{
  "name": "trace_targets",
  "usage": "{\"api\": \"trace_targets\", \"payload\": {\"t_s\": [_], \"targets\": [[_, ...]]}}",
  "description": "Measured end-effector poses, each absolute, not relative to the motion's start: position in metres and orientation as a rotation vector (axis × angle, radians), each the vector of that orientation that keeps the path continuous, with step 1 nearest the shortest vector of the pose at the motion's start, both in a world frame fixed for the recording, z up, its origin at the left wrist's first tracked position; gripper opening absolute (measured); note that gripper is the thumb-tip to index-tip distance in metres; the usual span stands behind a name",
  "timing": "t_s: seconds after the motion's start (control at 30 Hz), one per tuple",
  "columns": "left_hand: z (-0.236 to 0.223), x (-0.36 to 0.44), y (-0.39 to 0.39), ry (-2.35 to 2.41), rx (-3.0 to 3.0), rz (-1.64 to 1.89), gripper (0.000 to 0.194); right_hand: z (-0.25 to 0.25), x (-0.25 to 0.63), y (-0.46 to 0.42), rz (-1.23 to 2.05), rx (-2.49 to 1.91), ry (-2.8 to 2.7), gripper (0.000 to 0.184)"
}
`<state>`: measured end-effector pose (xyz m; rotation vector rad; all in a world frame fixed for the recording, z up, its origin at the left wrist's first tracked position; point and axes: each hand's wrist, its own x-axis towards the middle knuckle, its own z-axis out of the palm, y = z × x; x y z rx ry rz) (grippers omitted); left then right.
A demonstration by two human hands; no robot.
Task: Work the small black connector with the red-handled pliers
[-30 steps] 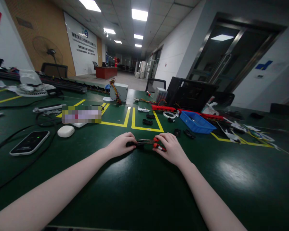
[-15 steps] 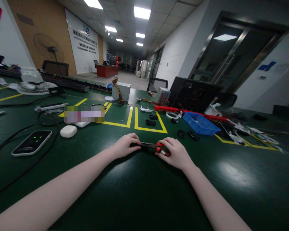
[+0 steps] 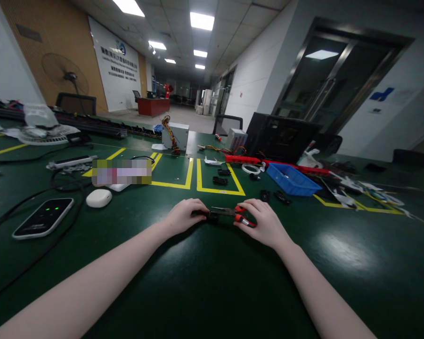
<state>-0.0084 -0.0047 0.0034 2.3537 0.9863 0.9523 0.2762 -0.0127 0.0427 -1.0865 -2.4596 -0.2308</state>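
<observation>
My right hand is closed round the red and black handles of a pair of pliers, whose long narrow jaws point left and look slightly parted. A small black part is pinched between the thumb and fingers of my left hand; its exact kind is too dark to make out. The plier tips lie just above and beside this part, and I cannot tell whether they touch it. Beyond my hands, more small black parts lie inside a yellow tape outline on the green table.
A blue tray stands to the right, near loose black pieces and a red strip. On the left are a white rounded case, a phone-like device and black cables. A power supply unit sits further back.
The pliers and my right hand have shifted slightly right, away from my left hand. The jaws now look parted, and more of the black part in my left fingers shows. The camera view has shifted slightly.
</observation>
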Motion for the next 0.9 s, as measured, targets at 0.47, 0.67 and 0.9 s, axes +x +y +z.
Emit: {"api": "trace_targets", "payload": {"t_s": [0.47,0.67,0.9], "targets": [[0.0021,-0.0091,-0.0016,0.904,2.315,0.927,0.013,0.0422,0.2704,-0.0170,-0.085,-1.140,-2.539,0.032],[0.0011,-0.0077,-0.0016,0.932,2.313,0.954,0.013,0.0437,0.2689,-0.0194,-0.026,-1.167,-2.549,0.029],[0.0070,-0.0051,-0.0082,0.929,2.418,0.953,0.022,0.0446,0.2685,-0.0206,-0.005,-1.218,-2.576,0.030]]}}
